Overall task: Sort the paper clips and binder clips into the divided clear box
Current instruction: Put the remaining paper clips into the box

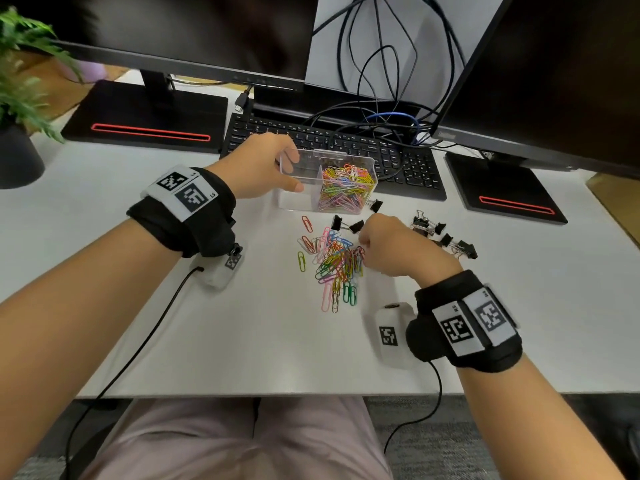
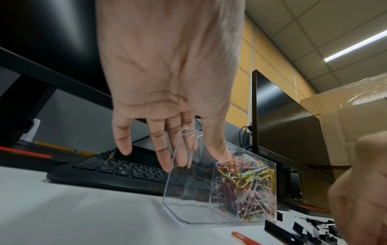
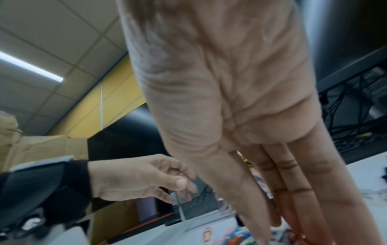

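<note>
The divided clear box (image 1: 298,199) stands in front of the keyboard. Its right compartment is packed with coloured paper clips (image 1: 346,185); its left compartment holds nothing. My left hand (image 1: 289,169) grips the box's left end, thumb on the near wall and fingers behind the far wall (image 2: 188,199). A loose pile of coloured paper clips (image 1: 334,265) lies nearer me. My right hand (image 1: 377,244) is over the pile's right side, fingers (image 3: 293,190) straight and pointing down onto the clips, tips hidden. Black binder clips (image 1: 427,225) lie scattered to the right.
A black keyboard (image 1: 346,143) lies just behind the box, with two monitor stands (image 1: 149,116) and tangled cables (image 1: 381,64) beyond it. A potted plant (image 1: 17,98) is at far left. Two binder clips (image 1: 344,224) lie between box and pile.
</note>
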